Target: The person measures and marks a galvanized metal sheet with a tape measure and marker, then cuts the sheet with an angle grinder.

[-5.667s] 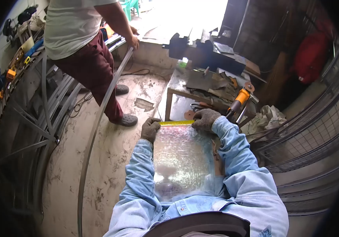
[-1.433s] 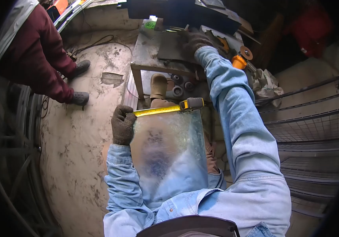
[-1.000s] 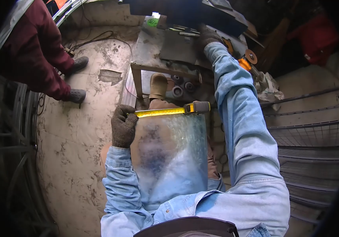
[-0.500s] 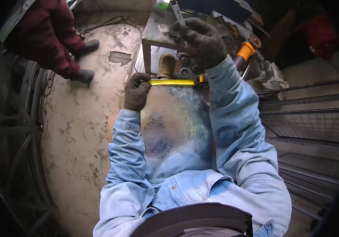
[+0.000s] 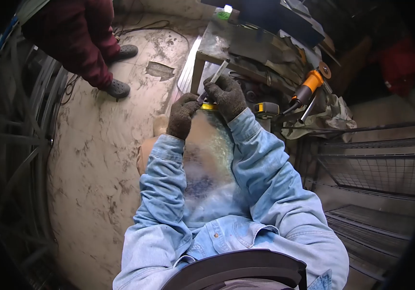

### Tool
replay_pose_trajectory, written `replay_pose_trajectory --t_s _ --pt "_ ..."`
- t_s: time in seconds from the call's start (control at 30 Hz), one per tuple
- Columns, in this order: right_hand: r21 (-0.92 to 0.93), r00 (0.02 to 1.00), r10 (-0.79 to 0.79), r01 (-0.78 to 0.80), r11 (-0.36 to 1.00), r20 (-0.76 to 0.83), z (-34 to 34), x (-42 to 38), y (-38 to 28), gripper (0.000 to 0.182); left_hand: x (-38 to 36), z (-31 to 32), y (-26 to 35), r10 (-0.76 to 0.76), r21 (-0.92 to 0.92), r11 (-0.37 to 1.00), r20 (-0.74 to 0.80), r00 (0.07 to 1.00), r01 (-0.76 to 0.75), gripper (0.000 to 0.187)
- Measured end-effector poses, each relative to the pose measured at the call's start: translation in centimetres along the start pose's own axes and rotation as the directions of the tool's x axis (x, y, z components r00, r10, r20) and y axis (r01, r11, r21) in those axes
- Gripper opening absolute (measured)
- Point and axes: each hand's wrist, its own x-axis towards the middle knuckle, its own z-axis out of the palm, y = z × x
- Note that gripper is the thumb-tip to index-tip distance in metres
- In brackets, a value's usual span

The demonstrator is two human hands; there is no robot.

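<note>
A shiny, reflective sheet (image 5: 207,159) lies across the lap in front of the light denim shirt. Across its far edge runs the yellow blade of a tape measure (image 5: 267,110), whose case sits to the right of both hands. My left hand (image 5: 182,116), in a dark knit glove, is closed on the blade's left end by the sheet's corner. My right hand (image 5: 227,98), gloved too, grips a pale marker (image 5: 220,71) slanting down to the left. The marker's lower end is close to the left fingertips and the blade. Part of the blade is hidden behind the right hand.
A worn workbench (image 5: 214,41) with cloth and sheets on it stands ahead. An orange angle grinder (image 5: 311,86) lies to the right, near crumpled fabric (image 5: 335,113). Wire racks (image 5: 371,169) line the right side. Another person's legs (image 5: 89,43) are at the upper left.
My right hand has come down and left with the marker, from above the bench edge to the tape blade beside my left hand. The whole view has shifted slightly.
</note>
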Motion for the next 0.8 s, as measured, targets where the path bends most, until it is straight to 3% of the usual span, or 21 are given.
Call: replay_pose_trajectory --t_s 0.07,0.1,0.13,0.17,0.23,0.27,0.4,0.47,0.53,0.6,0.67,0.7,0.77,0.8 --pt "0.002 1.000 0.010 -0.010 1.000 0.014 0.3 -0.1 0.4 0.021 -0.2 0.0 1.1 0.323 0.241 0.909 0.109 0.940 -0.341 0.011" --pt "-0.058 0.999 -0.024 0.026 0.998 0.024 0.3 0.1 0.5 0.022 -0.3 0.3 1.4 0.316 0.243 0.911 0.103 0.943 -0.332 0.011" --pt "-0.116 0.998 -0.059 0.063 0.991 0.033 0.4 0.2 0.3 0.025 -0.4 0.8 1.8 0.069 0.084 0.994 0.047 0.997 -0.072 0.014" --pt "-0.114 0.998 -0.053 0.057 0.992 0.030 0.4 0.2 0.0 0.025 -0.4 1.1 1.9 -0.189 -0.087 0.978 0.035 0.981 0.191 0.018" --pt "-0.304 0.991 -0.042 0.081 0.949 0.130 0.2 0.3 -0.8 0.024 -0.3 1.3 1.9 -0.151 -0.008 0.989 0.036 0.988 0.151 0.021" --pt "-0.305 0.991 -0.037 0.074 0.950 0.125 0.1 0.6 -0.5 0.024 -0.3 1.4 1.8 -0.105 0.069 0.992 0.036 0.994 0.102 0.024" --pt "-0.235 0.997 0.067 -0.056 0.970 0.040 0.6 1.2 0.0 0.023 -0.1 1.5 1.3 -0.098 0.006 0.995 0.035 0.995 0.098 0.021" --pt "-0.373 1.000 0.015 -0.018 0.927 -0.012 0.3 2.3 1.1 0.024 0.0 1.5 1.6 -0.071 -0.008 0.997 0.038 0.997 0.071 0.020" --pt "-0.282 0.934 -0.317 0.263 0.923 -0.164 -2.6 5.5 2.8 0.026 -0.2 1.2 0.7 -0.071 0.024 0.997 0.026 0.997 0.071 0.019" --pt "0.170 0.901 0.114 -0.045 0.984 -0.419 -4.6 7.1 -3.3 0.022 -0.3 0.9 0.3 -0.073 0.062 0.995 0.019 0.997 0.072 0.019" --pt "0.002 0.919 -0.218 0.232 0.973 -0.328 -5.2 7.1 -7.0 0.014 -0.3 1.1 0.1 -0.073 0.067 0.995 -0.017 0.997 0.074 0.021" --pt "-0.009 0.915 -0.220 0.231 0.973 -0.338 -5.4 6.3 -8.9 0.014 -0.2 1.2 -0.1 -0.075 0.059 0.995 -0.005 0.997 0.075 0.021" --pt "-0.019 0.887 -0.427 0.431 0.902 -0.176 -4.7 3.2 -11.5 0.012 -0.1 1.1 -0.2 -0.077 -0.015 0.997 -0.012 0.997 0.076 0.020" --pt "-0.024 0.888 -0.423 0.426 0.904 -0.181 -5.3 1.8 -11.3 0.012 -0.1 1.2 -0.3 -0.082 -0.019 0.996 -0.005 0.997 0.082 0.020"
